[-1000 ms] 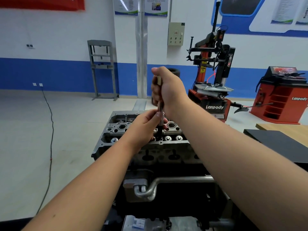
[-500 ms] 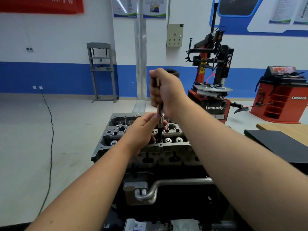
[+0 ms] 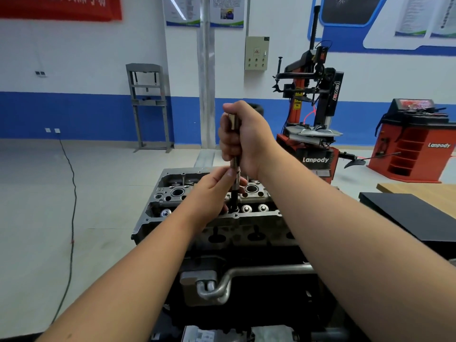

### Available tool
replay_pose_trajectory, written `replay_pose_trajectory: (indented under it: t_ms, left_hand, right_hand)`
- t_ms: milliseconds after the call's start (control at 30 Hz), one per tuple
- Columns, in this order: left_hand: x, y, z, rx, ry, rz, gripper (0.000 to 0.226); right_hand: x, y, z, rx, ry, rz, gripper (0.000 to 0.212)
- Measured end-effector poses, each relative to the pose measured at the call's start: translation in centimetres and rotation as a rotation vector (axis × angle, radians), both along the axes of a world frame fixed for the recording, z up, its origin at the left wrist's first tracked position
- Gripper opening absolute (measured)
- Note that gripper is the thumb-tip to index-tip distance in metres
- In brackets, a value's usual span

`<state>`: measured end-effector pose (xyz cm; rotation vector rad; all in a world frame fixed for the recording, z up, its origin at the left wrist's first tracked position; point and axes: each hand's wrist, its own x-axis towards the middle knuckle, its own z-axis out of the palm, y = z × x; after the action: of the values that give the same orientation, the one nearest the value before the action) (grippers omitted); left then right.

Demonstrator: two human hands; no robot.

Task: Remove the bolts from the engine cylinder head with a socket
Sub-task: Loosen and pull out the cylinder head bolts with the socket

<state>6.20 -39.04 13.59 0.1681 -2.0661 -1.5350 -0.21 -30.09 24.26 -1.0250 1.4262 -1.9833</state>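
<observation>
Right now the socket tool (image 3: 235,178) stands straight up in the middle of the frame, its bottom end down in the cylinder head (image 3: 254,213). The right hand (image 3: 243,139) is wrapped tight around its top. The left hand (image 3: 212,193), lower and closer to the bolt, pinches its shaft to steady it.

A dull grey cast-metal cylinder head (image 3: 212,218) is showing shiny silver round caps (image 3: 246,208) along its near row. A slim silver steel socket tool (image 3: 235,174) is darkening to black at its lower end. Behind, a red-and-black tyre machine (image 3: 314,124) is carrying white lettering, and a white wall (image 3: 74,58) is wearing a broad blue band. A thin black cable (image 3: 71,218) is crossing the pale grey floor (image 3: 37,218).
</observation>
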Motion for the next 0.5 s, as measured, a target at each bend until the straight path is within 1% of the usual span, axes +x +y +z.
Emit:
replay_pose_trajectory:
  t_ms: [67, 133, 200, 267, 300, 367, 400, 433, 500]
  left_hand:
    - [0.1, 0.1, 0.1, -0.007, -0.006, -0.006, 0.028]
    - [0.3, 0.4, 0.5, -0.058, 0.003, 0.001, 0.036]
    - [0.2, 0.4, 0.4, -0.09, 0.018, 0.002, 0.035]
    - [0.1, 0.2, 0.2, -0.046, 0.037, 0.015, 0.026]
    - [0.0, 0.1, 0.1, -0.023, 0.032, 0.022, 0.024]
    - [0.1, 0.0, 0.1, -0.004, 0.008, 0.024, 0.033]
    - [0.2, -0.1, 0.1, 0.004, -0.002, 0.013, 0.037]
    - [0.2, -0.1, 0.1, 0.01, -0.003, -0.003, 0.039]
    - [0.3, -0.1, 0.0, 0.0, 0.01, -0.003, 0.038]
  right_hand:
    - [1.3, -0.7, -0.5, -0.046, 0.026, -0.201, 0.034]
    - [2.6, -1.5, -1.4, -0.109, 0.134, -0.44, 0.033]
    - [2.7, -1.8, -1.5, -0.132, 0.186, -0.501, 0.034]
    - [1.8, -1.4, -0.6, -0.063, 0.245, -0.419, 0.025]
    - [1.1, -1.1, -0.1, -0.014, 0.256, -0.306, 0.024]
    - [0.0, -0.2, 0.6, 0.022, 0.143, -0.026, 0.035]
    - [-0.3, 0.1, 0.7, 0.018, 0.095, 0.052, 0.04]
    - [-0.3, 0.2, 0.7, 0.012, 0.081, 0.078, 0.042]
    - [0.0, 0.0, 0.4, 0.015, 0.063, 0.024, 0.04]
